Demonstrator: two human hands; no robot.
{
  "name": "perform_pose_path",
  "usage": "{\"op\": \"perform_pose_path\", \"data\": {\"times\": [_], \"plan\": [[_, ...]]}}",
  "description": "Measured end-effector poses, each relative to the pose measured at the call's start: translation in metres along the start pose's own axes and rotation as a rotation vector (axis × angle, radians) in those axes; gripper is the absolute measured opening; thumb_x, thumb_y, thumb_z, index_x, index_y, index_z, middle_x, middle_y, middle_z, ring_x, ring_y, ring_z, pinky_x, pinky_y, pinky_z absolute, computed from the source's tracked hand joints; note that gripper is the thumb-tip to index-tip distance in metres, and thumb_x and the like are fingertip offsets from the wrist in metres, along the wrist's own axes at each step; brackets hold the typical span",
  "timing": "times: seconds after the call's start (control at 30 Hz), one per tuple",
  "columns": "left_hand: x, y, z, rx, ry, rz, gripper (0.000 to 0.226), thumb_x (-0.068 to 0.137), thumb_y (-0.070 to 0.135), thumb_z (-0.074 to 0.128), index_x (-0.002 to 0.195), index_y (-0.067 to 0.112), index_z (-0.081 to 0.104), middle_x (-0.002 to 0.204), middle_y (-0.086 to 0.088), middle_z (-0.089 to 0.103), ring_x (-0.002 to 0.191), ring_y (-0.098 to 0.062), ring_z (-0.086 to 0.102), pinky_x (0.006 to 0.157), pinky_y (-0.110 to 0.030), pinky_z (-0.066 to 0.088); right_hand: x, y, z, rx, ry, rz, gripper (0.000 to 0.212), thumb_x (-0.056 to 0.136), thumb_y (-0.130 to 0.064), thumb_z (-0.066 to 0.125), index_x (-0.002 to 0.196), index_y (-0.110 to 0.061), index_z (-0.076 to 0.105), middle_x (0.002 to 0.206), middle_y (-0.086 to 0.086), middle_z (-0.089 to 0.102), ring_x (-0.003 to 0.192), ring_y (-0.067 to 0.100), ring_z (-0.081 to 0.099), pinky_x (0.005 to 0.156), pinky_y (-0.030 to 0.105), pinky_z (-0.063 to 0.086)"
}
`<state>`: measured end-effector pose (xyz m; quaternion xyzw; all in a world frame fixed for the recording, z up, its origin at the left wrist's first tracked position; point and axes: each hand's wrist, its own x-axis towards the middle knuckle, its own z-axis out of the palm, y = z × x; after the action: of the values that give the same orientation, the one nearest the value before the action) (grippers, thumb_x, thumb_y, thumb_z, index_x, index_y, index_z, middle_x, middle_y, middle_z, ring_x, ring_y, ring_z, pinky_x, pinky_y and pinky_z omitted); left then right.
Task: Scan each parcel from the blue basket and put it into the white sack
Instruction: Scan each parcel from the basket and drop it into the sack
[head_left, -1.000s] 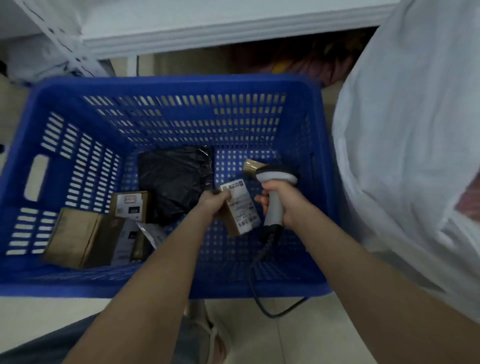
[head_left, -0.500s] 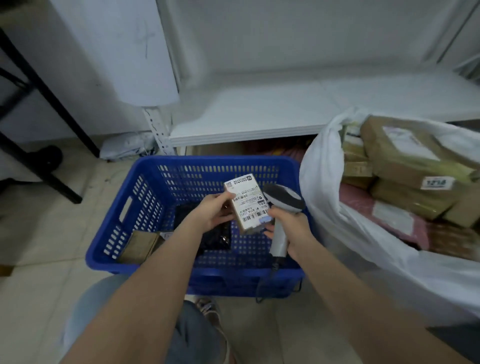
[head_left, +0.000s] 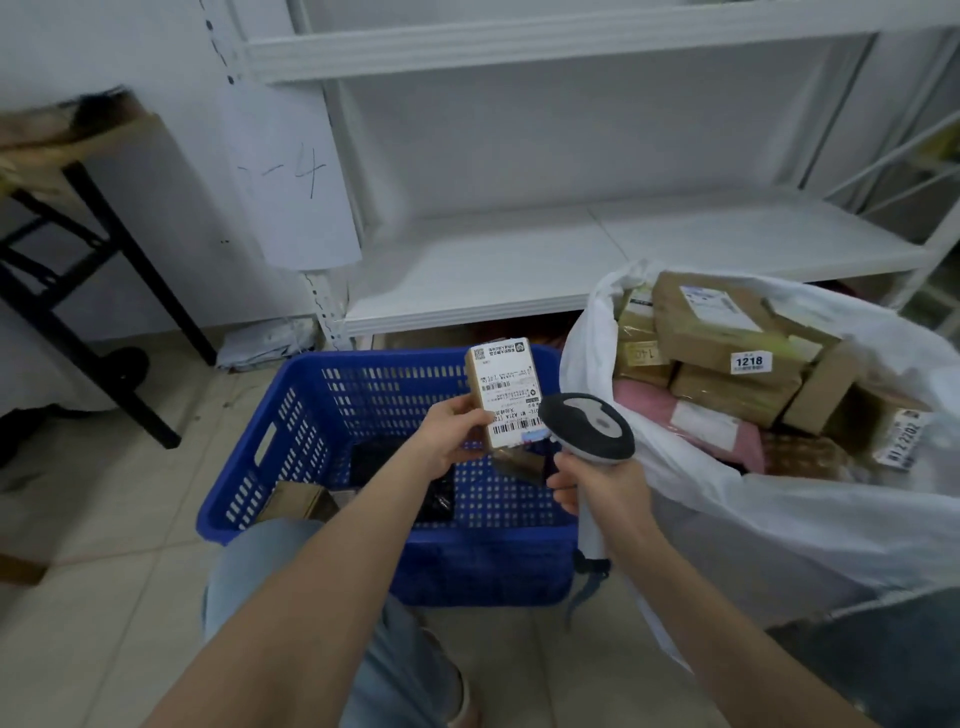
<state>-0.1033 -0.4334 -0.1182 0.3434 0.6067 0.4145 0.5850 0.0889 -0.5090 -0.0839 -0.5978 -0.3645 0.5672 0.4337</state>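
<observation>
A: Parcel (head_left: 501, 392)?
B: Frame centre, over basket (head_left: 291, 415). Long axis near upright, label facing camera. Left hand (head_left: 452, 439) pinches its lower edge.
A: Right hand (head_left: 597, 486)?
B: Wrapped round scanner (head_left: 589, 426), whose head is just beside the label. Sack (head_left: 779, 530) at right.

Person seen from own head camera; only arms and one leg show. Bare left hand (head_left: 452, 441) and bare right hand (head_left: 597, 483). Both forearms (head_left: 322, 597) uncovered from wrist down to lower frame edge; whatever is worn on upper body lies out of view. Leg in light blue jeans (head_left: 244, 577), faded denim with soft folds, visible from near-left corner of blue basket (head_left: 374, 358) to just in front of basket's near wall. Pale curved edge of shoe (head_left: 461, 693) below jeans hem, in front of basket; blurred, details unreadable.
</observation>
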Motion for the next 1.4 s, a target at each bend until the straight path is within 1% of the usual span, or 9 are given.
{"op": "perform_pose_path", "data": {"times": [0.17, 0.27, 0.4, 0.5, 0.6, 0.9, 1.2, 1.3, 1.4], "plan": [[-0.002, -0.007, 0.023, 0.049, 0.000, 0.055, 0.039, 0.088, 0.004, 0.062, 0.125, 0.017, 0.059, 0.112, -0.003, 0.069, 0.091, -0.019, 0.068, 0.073, -0.036, 0.056, -0.017, 0.004, -0.003, -0.078, 0.013, 0.008, 0.014, 0.083, -0.008, 0.070, 0.071, -0.003, 0.068, 0.058, 0.010, 0.068, 0.046, 0.015, 0.059, 0.049, 0.025, 0.050], [-0.001, -0.010, 0.032, 0.062, 0.016, 0.061, 0.043, 0.086, 0.004, 0.064, 0.127, 0.016, 0.057, 0.112, -0.003, 0.067, 0.101, -0.023, 0.066, 0.079, -0.038, 0.057, -0.022, 0.003, -0.005, -0.135, 0.012, 0.009, 0.015, 0.084, -0.010, 0.068, 0.069, -0.006, 0.067, 0.059, 0.009, 0.068, 0.050, 0.016, 0.061, 0.056, 0.028, 0.053], [0.000, -0.012, 0.037, 0.062, 0.025, 0.057, 0.045, 0.085, 0.003, 0.064, 0.128, 0.015, 0.056, 0.112, -0.004, 0.067, 0.102, -0.023, 0.065, 0.081, -0.039, 0.057, -0.026, 0.001, -0.009, -0.156, 0.024, 0.013, 0.015, 0.083, -0.010, 0.067, 0.069, -0.006, 0.067, 0.060, 0.008, 0.068, 0.050, 0.015, 0.061, 0.057, 0.026, 0.055], [0.000, -0.010, 0.039, 0.062, 0.029, 0.054, 0.046, 0.085, 0.003, 0.065, 0.128, 0.015, 0.056, 0.113, -0.005, 0.067, 0.102, -0.023, 0.065, 0.076, -0.037, 0.057, -0.027, -0.001, -0.011, -0.153, 0.030, 0.028, 0.014, 0.083, -0.008, 0.066, 0.069, -0.006, 0.066, 0.060, 0.008, 0.068, 0.050, 0.015, 0.060, 0.056, 0.026, 0.054], [0.000, -0.007, 0.040, 0.081, 0.025, 0.053, 0.048, 0.084, 0.004, 0.066, 0.130, 0.016, 0.055, 0.112, -0.004, 0.068, 0.101, -0.023, 0.066, 0.079, -0.040, 0.058, -0.027, -0.002, -0.012, -0.155, 0.032, 0.027, 0.012, 0.082, -0.009, 0.066, 0.071, -0.005, 0.068, 0.060, 0.008, 0.068, 0.049, 0.014, 0.060, 0.056, 0.026, 0.054], [-0.005, 0.005, 0.050, 0.062, -0.013, 0.099, 0.051, 0.085, 0.003, 0.066, 0.132, 0.014, 0.052, 0.114, -0.007, 0.066, 0.096, -0.022, 0.066, 0.066, -0.030, 0.056, -0.027, -0.009, -0.015, -0.141, 0.039, 0.026, 0.015, 0.082, -0.009, 0.068, 0.068, -0.007, 0.067, 0.056, 0.006, 0.066, 0.047, 0.012, 0.059, 0.054, 0.026, 0.052], [0.000, 0.015, 0.059, 0.051, -0.027, 0.116, 0.056, 0.084, 0.002, 0.066, 0.136, 0.016, 0.049, 0.118, -0.006, 0.064, 0.099, -0.022, 0.064, 0.073, -0.036, 0.058, -0.028, -0.020, -0.019, -0.128, 0.031, 0.012, 0.018, 0.082, -0.007, 0.066, 0.064, -0.005, 0.066, 0.056, 0.007, 0.065, 0.046, 0.013, 0.056, 0.056, 0.027, 0.052], [0.001, 0.019, 0.061, 0.052, -0.035, 0.122, 0.057, 0.084, 0.002, 0.066, 0.136, 0.016, 0.049, 0.120, -0.006, 0.063, 0.105, -0.025, 0.063, 0.083, -0.041, 0.057, -0.026, -0.023, -0.020, -0.118, 0.047, -0.017, 0.018, 0.080, -0.007, 0.068, 0.063, -0.007, 0.066, 0.055, 0.007, 0.066, 0.048, 0.015, 0.058, 0.064, 0.033, 0.055], [0.001, 0.021, 0.062, 0.068, -0.041, 0.121, 0.056, 0.084, 0.005, 0.066, 0.135, 0.017, 0.049, 0.119, -0.004, 0.064, 0.105, -0.024, 0.063, 0.085, -0.041, 0.056, -0.026, -0.025, -0.022, -0.120, 0.064, -0.058, 0.013, 0.079, -0.009, 0.070, 0.067, -0.011, 0.067, 0.062, 0.008, 0.071, 0.049, 0.014, 0.059, 0.067, 0.036, 0.057]]}}
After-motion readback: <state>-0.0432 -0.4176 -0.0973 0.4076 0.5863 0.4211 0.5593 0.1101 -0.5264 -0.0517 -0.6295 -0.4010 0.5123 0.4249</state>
